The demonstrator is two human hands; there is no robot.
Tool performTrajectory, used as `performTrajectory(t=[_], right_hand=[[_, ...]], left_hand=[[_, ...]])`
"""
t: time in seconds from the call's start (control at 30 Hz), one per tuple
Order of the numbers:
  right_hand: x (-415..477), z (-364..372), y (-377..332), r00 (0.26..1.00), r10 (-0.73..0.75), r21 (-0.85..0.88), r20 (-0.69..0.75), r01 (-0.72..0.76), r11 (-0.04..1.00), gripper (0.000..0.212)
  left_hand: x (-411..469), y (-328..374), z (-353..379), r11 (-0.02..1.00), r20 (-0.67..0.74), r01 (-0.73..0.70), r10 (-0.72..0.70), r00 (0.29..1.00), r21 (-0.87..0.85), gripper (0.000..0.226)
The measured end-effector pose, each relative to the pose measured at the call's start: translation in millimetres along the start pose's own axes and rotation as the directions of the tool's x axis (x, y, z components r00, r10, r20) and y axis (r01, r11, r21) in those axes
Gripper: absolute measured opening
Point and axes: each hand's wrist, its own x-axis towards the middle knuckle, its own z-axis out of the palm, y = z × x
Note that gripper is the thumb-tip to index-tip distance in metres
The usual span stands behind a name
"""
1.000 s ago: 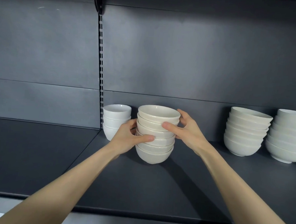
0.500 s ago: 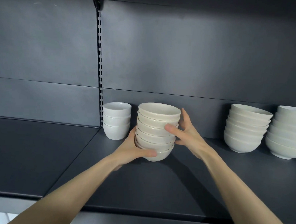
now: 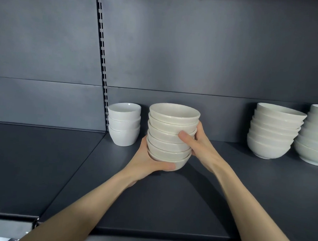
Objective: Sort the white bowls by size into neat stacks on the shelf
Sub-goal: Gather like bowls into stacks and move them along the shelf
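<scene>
A stack of several cream-white medium bowls [image 3: 170, 134] is in the middle of the dark shelf [image 3: 169, 194], tilted slightly to the left. My left hand [image 3: 148, 162] cups its bottom bowl from the left, thumb across the front. My right hand [image 3: 199, 144] grips the stack's right side, thumb pressed on the middle bowls. Whether the stack's base touches the shelf is unclear. To its left stands a stack of three small white cups [image 3: 124, 124]. To the right stand two stacks of larger bowls [image 3: 273, 132], the farther stack of larger bowls [image 3: 315, 136] cut off by the frame's edge.
A slotted upright rail [image 3: 102, 58] runs up the dark back panel just behind the small cups. A separate shelf section [image 3: 32, 165] lies to the left, and the shelf's front edge [image 3: 167, 235] runs across the bottom.
The stack moved slightly back and left toward the small cups. My left hand slid down from the stack's side to its bottom bowl. My right hand stayed on the right side.
</scene>
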Motion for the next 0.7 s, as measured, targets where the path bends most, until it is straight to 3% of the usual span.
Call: performTrajectory(t=[0.53,0.7], right_hand=[[-3,3,-5,0.998,-0.066,0.035,-0.019,0.067,0.997,0.079],[-10,15,-23,0.996,-0.084,0.041,0.021,0.083,0.996,0.077]], left_hand=[[-7,14,2,0.997,-0.039,0.011,-0.009,0.999,0.070,0.073],[-28,27,-6,0.997,-0.123,0.025,-0.016,0.992,0.070,0.071]])
